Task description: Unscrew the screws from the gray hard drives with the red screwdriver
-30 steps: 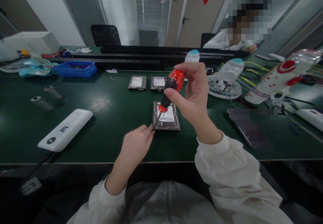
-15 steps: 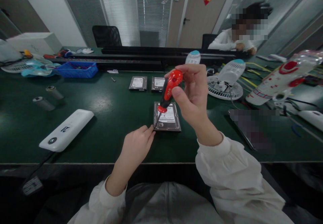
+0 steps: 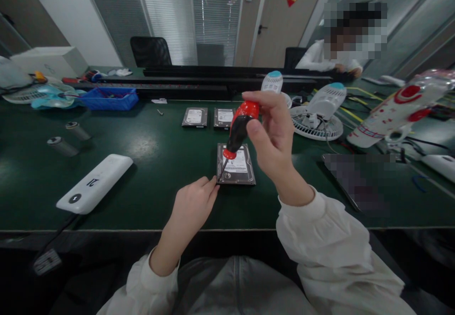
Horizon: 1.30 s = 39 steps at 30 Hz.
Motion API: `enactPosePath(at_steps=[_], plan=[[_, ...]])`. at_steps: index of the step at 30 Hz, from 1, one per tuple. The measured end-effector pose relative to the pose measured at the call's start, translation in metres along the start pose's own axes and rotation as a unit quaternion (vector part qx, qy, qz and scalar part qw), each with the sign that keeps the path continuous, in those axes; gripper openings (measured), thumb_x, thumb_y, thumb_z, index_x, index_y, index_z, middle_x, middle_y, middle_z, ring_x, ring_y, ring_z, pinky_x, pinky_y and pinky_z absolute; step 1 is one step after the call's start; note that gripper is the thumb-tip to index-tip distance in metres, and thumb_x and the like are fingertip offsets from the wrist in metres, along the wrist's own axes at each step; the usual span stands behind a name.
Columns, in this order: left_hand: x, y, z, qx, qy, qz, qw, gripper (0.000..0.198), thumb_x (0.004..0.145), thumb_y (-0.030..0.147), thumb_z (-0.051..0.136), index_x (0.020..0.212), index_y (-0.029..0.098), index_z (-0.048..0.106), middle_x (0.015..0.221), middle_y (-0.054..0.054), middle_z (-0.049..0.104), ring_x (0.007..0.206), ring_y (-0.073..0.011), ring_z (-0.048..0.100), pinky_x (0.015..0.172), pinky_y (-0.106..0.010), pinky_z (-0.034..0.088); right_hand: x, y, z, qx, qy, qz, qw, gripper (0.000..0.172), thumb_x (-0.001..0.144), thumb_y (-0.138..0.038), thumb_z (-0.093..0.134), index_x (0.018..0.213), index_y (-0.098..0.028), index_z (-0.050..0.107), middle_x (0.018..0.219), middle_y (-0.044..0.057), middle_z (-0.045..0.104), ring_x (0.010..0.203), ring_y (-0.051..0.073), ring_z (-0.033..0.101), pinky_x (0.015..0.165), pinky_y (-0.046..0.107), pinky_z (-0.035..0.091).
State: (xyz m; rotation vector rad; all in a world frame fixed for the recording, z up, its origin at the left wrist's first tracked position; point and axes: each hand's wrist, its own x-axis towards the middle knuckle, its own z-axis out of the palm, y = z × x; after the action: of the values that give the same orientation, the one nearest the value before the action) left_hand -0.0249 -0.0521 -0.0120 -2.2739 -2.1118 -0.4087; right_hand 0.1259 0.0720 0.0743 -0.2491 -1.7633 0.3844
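Note:
A hard drive (image 3: 240, 172) with a white label lies flat on the green table in front of me. In my right hand (image 3: 272, 139) is a red and black screwdriver (image 3: 239, 128), gripped by its handle between thumb and fingers. The screwdriver leans, its thin shaft slanting down to the drive's near left corner. My left hand (image 3: 195, 202) is closed, with its fingertips pinched at that same corner beside the screwdriver's tip. Whatever the tip touches is too small to make out. Farther back, two more hard drives, a left one (image 3: 195, 117) and a right one (image 3: 223, 117), lie side by side.
To the left are a white power bank (image 3: 95, 184), two metal cylinders (image 3: 63, 146) and a blue basket (image 3: 109, 98). On the right stand a small white fan (image 3: 316, 116), a dark tablet (image 3: 351, 180) and a white bottle-like object (image 3: 387, 109). Another person (image 3: 320, 57) sits across the table.
The screwdriver's handle has turned in my right hand, showing more of its black side. My right fingers have shifted slightly around it. My left hand and the hard drive stay in place.

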Motion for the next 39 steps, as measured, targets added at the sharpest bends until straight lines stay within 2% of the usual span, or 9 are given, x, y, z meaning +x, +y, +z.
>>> enactPosePath(at_steps=[4,9,14,19,25,30,35,37,39], plan=[[0.000,0.000,0.000,0.002,-0.006,0.000,1.000,0.034,0.106,0.029,0.044,0.127,0.020,0.069,0.098,-0.005,0.071,0.085,-0.0189,0.070,0.065,-0.027,0.048,0.000,-0.001,0.000,0.026,-0.025,0.032,0.999,0.030,0.097,-0.043,0.051,0.125,-0.039,0.061,0.125,0.002,0.065,0.119,0.026,0.062,0.101,0.047,0.053],[0.000,0.000,0.000,0.006,-0.004,-0.002,1.000,0.033,0.105,0.029,0.045,0.127,0.020,0.068,0.097,-0.005,0.072,0.084,-0.0194,0.071,0.064,-0.027,0.048,0.001,0.005,0.001,0.011,0.021,-0.004,1.000,0.037,0.084,-0.044,0.072,0.118,-0.032,0.060,0.110,0.002,0.062,0.100,0.021,0.065,0.092,0.044,0.057],[-0.001,0.000,0.000,0.004,0.000,-0.001,1.000,0.033,0.105,0.028,0.045,0.126,0.020,0.069,0.099,-0.005,0.072,0.084,-0.0191,0.071,0.064,-0.027,0.047,0.002,0.000,0.000,0.028,-0.016,0.026,0.999,0.027,0.096,-0.046,0.053,0.120,-0.035,0.060,0.127,0.002,0.065,0.123,0.025,0.061,0.105,0.048,0.052],[0.000,0.000,-0.001,0.004,-0.003,-0.001,1.000,0.033,0.105,0.028,0.045,0.127,0.019,0.068,0.098,-0.005,0.072,0.085,-0.0193,0.071,0.065,-0.027,0.048,0.005,0.000,0.003,0.085,-0.006,0.004,0.996,0.032,0.088,-0.039,0.069,0.113,-0.030,0.051,0.106,0.000,0.068,0.103,0.019,0.070,0.092,0.042,0.059],[0.000,-0.001,0.000,0.006,-0.003,-0.001,1.000,0.033,0.105,0.029,0.044,0.127,0.020,0.068,0.097,-0.005,0.072,0.084,-0.0188,0.071,0.065,-0.027,0.048,0.004,0.002,0.006,0.077,-0.011,0.019,0.997,0.035,0.090,-0.042,0.067,0.113,-0.030,0.044,0.115,0.001,0.070,0.097,0.017,0.071,0.087,0.041,0.059],[-0.001,-0.001,0.001,0.008,0.006,0.003,1.000,0.033,0.105,0.029,0.045,0.127,0.020,0.068,0.097,-0.004,0.072,0.083,-0.0187,0.070,0.063,-0.027,0.047,0.002,0.000,0.004,0.068,-0.020,-0.017,0.997,0.039,0.090,-0.044,0.065,0.126,-0.033,0.054,0.111,0.001,0.066,0.091,0.017,0.070,0.086,0.038,0.058],[-0.001,0.000,0.000,0.008,0.001,0.000,1.000,0.032,0.105,0.029,0.045,0.124,0.021,0.070,0.098,-0.004,0.072,0.083,-0.0182,0.070,0.063,-0.026,0.046,0.002,-0.004,0.000,0.083,-0.074,-0.004,0.994,0.045,0.101,-0.047,0.039,0.143,-0.033,0.051,0.137,0.002,0.063,0.123,0.025,0.064,0.109,0.050,0.049],[-0.001,0.000,0.000,0.005,0.003,0.002,1.000,0.032,0.105,0.029,0.044,0.124,0.022,0.070,0.099,-0.005,0.072,0.084,-0.0179,0.070,0.063,-0.026,0.046,0.002,-0.005,0.000,0.085,-0.087,-0.003,0.993,0.044,0.101,-0.043,0.042,0.144,-0.037,0.048,0.147,-0.001,0.056,0.129,0.025,0.061,0.109,0.050,0.049],[0.000,0.000,0.001,0.004,0.006,0.003,1.000,0.032,0.105,0.029,0.044,0.124,0.021,0.070,0.098,-0.005,0.072,0.083,-0.0183,0.071,0.063,-0.026,0.047,0.003,-0.005,0.001,0.065,-0.076,-0.001,0.995,0.041,0.098,-0.039,0.052,0.139,-0.037,0.053,0.141,0.000,0.060,0.122,0.023,0.065,0.107,0.048,0.052]])
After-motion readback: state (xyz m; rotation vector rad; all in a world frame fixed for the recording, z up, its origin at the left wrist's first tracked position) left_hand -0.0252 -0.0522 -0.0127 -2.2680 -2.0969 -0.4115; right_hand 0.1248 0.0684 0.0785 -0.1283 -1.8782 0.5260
